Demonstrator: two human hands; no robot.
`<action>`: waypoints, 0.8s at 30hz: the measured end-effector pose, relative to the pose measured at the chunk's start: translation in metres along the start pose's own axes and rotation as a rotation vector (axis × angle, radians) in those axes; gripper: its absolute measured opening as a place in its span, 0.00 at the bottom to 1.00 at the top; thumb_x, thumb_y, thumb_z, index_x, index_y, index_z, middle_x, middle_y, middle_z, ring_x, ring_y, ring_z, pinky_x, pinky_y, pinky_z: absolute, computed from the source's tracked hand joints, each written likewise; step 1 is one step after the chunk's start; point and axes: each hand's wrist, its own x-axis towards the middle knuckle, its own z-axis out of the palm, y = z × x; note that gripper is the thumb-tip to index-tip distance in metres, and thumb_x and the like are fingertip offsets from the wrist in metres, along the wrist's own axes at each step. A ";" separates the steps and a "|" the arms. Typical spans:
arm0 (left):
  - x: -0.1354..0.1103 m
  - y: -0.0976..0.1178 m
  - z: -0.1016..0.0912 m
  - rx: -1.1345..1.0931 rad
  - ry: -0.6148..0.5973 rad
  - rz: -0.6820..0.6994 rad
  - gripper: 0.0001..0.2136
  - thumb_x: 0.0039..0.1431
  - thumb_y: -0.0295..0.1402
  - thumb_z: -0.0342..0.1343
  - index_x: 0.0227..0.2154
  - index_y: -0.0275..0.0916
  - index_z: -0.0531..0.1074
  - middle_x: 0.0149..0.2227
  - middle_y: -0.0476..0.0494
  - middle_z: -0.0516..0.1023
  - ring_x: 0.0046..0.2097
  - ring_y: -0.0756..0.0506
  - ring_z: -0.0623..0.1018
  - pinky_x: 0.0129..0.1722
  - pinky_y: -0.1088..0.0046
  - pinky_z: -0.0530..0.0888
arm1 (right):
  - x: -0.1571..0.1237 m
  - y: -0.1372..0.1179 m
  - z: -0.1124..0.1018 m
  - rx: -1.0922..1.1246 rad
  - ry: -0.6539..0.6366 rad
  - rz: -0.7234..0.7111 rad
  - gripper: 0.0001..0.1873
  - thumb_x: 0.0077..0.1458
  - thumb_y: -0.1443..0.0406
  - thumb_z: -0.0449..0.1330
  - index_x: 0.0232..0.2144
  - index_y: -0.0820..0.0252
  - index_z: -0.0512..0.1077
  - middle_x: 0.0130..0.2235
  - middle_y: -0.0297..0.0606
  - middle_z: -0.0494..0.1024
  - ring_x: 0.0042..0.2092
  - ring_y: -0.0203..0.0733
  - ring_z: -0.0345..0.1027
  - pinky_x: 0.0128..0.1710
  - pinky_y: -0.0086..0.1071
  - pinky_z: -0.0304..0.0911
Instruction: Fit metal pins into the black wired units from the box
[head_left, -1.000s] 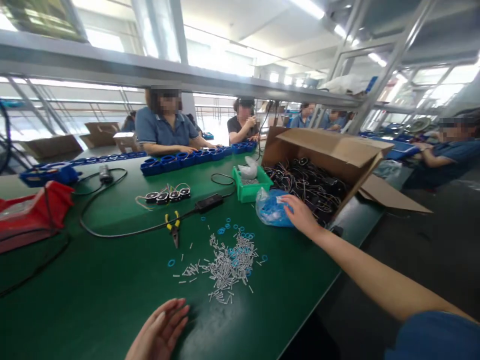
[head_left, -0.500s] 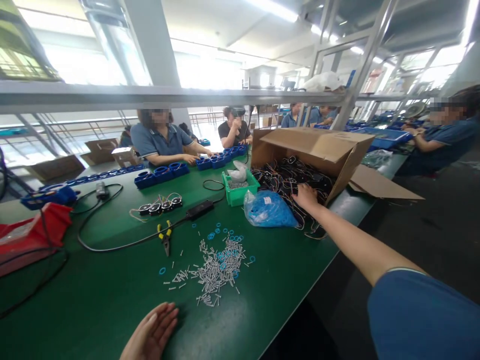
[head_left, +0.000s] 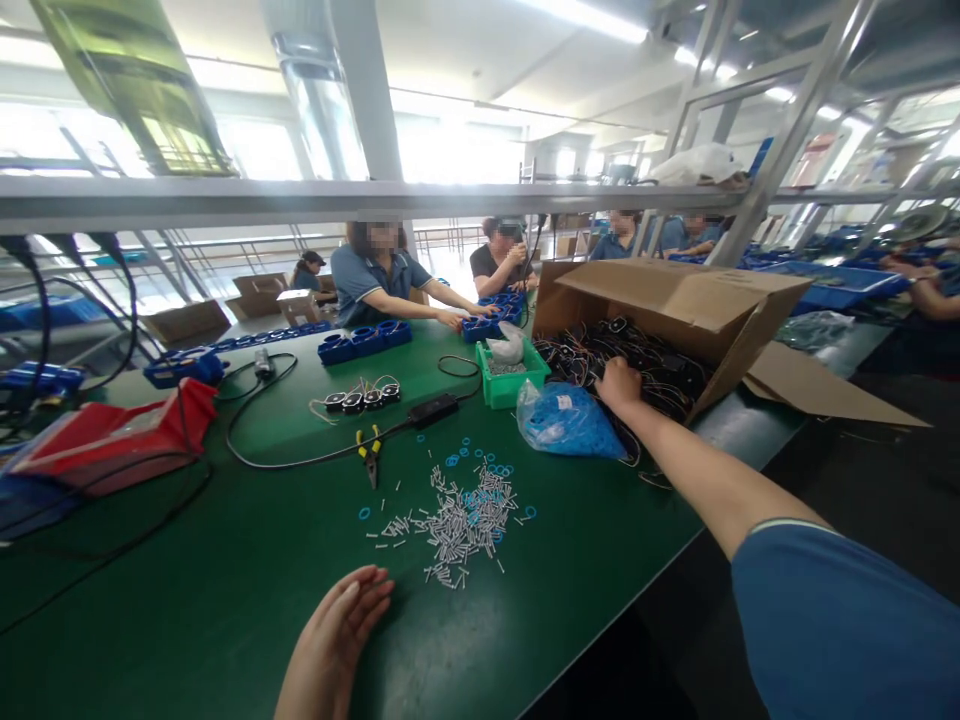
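My right hand (head_left: 620, 384) reaches into the tipped cardboard box (head_left: 690, 300) and is closed among the black wired parts (head_left: 660, 372) that fill it; what its fingers grip is hidden. Beside that wrist lies a clear bag of blue rings (head_left: 564, 420). My left hand (head_left: 334, 640) rests flat on the green table (head_left: 225, 590) near the front edge, fingers stretched out, holding nothing. Just beyond it lies a heap of small white tubes and blue rings (head_left: 463, 515).
Yellow-handled pliers (head_left: 369, 448), a black adapter with cable (head_left: 433, 409), a row of small black parts (head_left: 360, 399) and a green bin (head_left: 510, 378) lie mid-table. A red tray (head_left: 112, 440) sits at the left. Several people work across blue trays (head_left: 364, 340).
My right hand left the blue bag and went deeper into the cardboard box, closing among the wired parts. My left hand stayed flat on the table. The view shifted.
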 end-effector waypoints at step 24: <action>0.002 -0.015 -0.018 -0.128 -0.061 0.132 0.17 0.47 0.34 0.61 0.40 0.37 0.66 0.42 0.39 0.74 0.42 0.44 0.76 0.35 0.71 0.74 | -0.197 -0.241 -0.019 0.930 -0.217 -0.784 0.08 0.55 0.66 0.56 0.38 0.60 0.72 0.48 0.42 0.70 0.52 0.42 0.62 0.54 0.39 0.56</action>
